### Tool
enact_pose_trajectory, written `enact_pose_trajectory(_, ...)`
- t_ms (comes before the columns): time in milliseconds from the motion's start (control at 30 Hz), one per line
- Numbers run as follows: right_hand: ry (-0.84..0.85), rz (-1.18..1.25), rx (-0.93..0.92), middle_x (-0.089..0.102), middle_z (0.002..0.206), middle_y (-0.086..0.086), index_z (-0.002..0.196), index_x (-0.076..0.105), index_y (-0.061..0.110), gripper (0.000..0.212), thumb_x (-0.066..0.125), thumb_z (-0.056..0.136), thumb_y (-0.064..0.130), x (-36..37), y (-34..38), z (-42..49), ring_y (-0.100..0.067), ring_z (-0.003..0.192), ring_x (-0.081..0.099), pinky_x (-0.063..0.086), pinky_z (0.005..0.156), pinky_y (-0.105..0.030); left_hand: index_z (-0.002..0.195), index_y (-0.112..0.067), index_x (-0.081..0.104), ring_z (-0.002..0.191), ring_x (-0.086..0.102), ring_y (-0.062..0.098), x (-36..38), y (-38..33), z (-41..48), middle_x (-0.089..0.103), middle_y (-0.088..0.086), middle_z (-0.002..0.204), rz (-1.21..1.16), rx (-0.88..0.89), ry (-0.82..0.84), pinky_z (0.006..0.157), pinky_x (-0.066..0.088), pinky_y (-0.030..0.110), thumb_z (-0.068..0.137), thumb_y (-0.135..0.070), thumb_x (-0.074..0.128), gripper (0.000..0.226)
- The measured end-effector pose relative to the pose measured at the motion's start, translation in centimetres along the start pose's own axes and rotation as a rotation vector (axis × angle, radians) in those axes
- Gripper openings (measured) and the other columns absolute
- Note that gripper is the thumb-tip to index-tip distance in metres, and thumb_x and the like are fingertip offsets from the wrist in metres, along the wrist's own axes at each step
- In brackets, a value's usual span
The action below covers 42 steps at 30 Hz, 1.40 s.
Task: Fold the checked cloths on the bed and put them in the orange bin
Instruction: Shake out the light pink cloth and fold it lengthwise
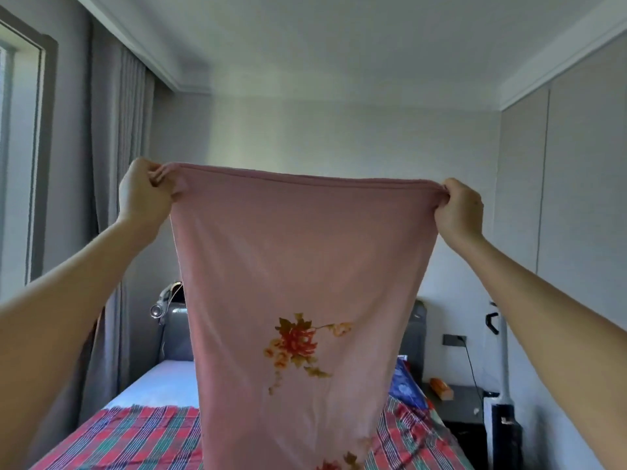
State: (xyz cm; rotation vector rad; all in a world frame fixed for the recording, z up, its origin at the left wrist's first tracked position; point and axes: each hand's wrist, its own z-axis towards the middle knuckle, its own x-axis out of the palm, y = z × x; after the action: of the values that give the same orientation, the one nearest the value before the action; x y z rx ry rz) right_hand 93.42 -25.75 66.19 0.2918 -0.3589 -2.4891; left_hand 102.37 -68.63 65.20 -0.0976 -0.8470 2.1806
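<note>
You are pinching the pink flowered cloth (298, 266) by its top corners, left hand (144, 191) and right hand (458, 212) both gripping it well apart, its long axis hanging straight down toward the checked cloth (135, 439) lying on the bed (163, 385) below.

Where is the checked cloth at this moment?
The checked cloth lies spread on the bed, low in the head view, behind the pink cloth that the left hand and right hand hold up.
</note>
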Motion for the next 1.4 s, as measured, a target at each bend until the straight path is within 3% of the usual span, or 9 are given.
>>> enact_pose_trajectory(167,0.283,-0.010,0.036,0.062,0.088,-0.013,0.090,0.060,0.002,0.029,0.038,0.080,-0.015,-4.5,-2.6,-11.1,-0.023,0.079,0.052,0.035,0.068,-0.027,0.093,-0.007,0.053,0.080,0.062,0.023,-6.8,1.1,-9.7,0.053,0.004,0.083,0.225,-0.074,0.259,0.055,0.055,0.015,0.089,0.000,0.059,0.010)
enact_pose_trajectory(233,0.365,0.008,0.016,0.063,0.092,-0.009,0.096,0.063,0.001,0.029,0.043,0.082,-0.014,-7.2,-3.3,-16.2,-0.019,0.082,0.052,0.035,0.072,-0.026,0.089,-0.007,0.055,0.063,0.062,0.008,-9.7,1.3,-14.1,0.056,0.011,0.080,0.335,-0.033,0.361,0.049,0.048,0.005,0.088,-0.004,0.062,0.008)
enact_pose_trajectory(533,1.028,-0.061,0.111,0.066,0.097,-0.004,0.103,0.068,0.005,0.030,0.054,0.083,-0.013,-18.6,-7.1,-41.2,-0.022,0.090,0.061,0.043,0.075,-0.029,0.068,-0.044,0.058,0.051,0.050,0.004,-22.5,5.0,-33.2,0.062,-0.012,0.062,0.814,-0.118,1.154,0.054,0.046,0.025,0.073,-0.016,0.079,0.035)
enact_pose_trajectory(700,1.359,-0.103,0.164,0.063,0.092,0.007,0.096,0.065,0.022,0.034,0.048,0.089,-0.005,-24.1,-6.9,-50.3,-0.015,0.082,0.060,0.047,0.070,-0.027,0.067,-0.034,0.059,0.052,0.045,0.002,-27.3,4.6,-43.2,0.056,-0.013,0.059,1.016,-0.195,1.562,0.053,0.041,0.014,0.087,-0.032,0.064,0.021)
enact_pose_trajectory(900,1.536,-0.190,0.165,0.058,0.082,0.007,0.085,0.062,0.029,0.039,0.046,0.083,-0.007,-32.1,-5.4,-57.4,-0.009,0.071,0.051,0.037,0.059,-0.016,0.064,-0.026,0.046,0.054,0.041,0.001,-32.3,1.0,-53.2,0.053,-0.009,0.063,1.168,-0.289,1.644,0.055,0.038,0.013,0.089,-0.021,0.057,0.028)
enact_pose_trajectory(1000,1.621,-0.217,0.150,0.065,0.084,0.008,0.072,0.056,0.037,0.040,0.047,0.080,-0.001,-36.8,-4.4,-59.6,-0.014,0.078,0.058,0.048,0.070,-0.029,0.058,-0.022,0.040,0.052,0.038,0.004,-35.2,-1.9,-56.8,0.048,-0.007,0.059,1.160,-0.369,1.724,0.053,0.033,0.014,0.078,-0.011,0.054,0.027)
enact_pose_trajectory(1200,2.003,-0.051,0.380,0.066,0.070,0.002,0.061,0.064,0.023,0.037,0.050,0.068,-0.010,-43.2,-2.5,-56.9,-0.009,0.066,0.062,0.051,0.061,-0.019,0.048,-0.028,0.046,0.048,0.034,0.003,-39.8,-8.4,-58.8,0.043,-0.013,0.048,0.998,-0.626,1.859,0.052,0.030,0.014,0.061,-0.020,0.065,0.025)
enact_pose_trajectory(1300,2.075,0.106,0.515,0.066,0.074,-0.004,0.074,0.070,0.008,0.019,0.061,0.069,-0.008,-44.7,-3.1,-54.7,-0.012,0.068,0.061,0.052,0.063,-0.021,0.052,-0.034,0.052,0.053,0.038,0.005,-41.6,-10.1,-57.6,0.045,-0.016,0.052,0.866,-0.693,1.798,0.057,0.033,0.020,0.057,-0.036,0.065,0.014)
enact_pose_trajectory(1400,2.014,0.151,0.603,0.060,0.070,-0.008,0.080,0.067,-0.002,0.013,0.063,0.068,-0.007,-44.0,-4.5,-54.2,-0.016,0.066,0.052,0.045,0.060,-0.024,0.055,-0.027,0.054,0.051,0.042,0.002,-42.0,-9.9,-57.5,0.049,-0.014,0.052,0.818,-0.749,1.618,0.058,0.036,0.023,0.068,-0.022,0.073,0.024)
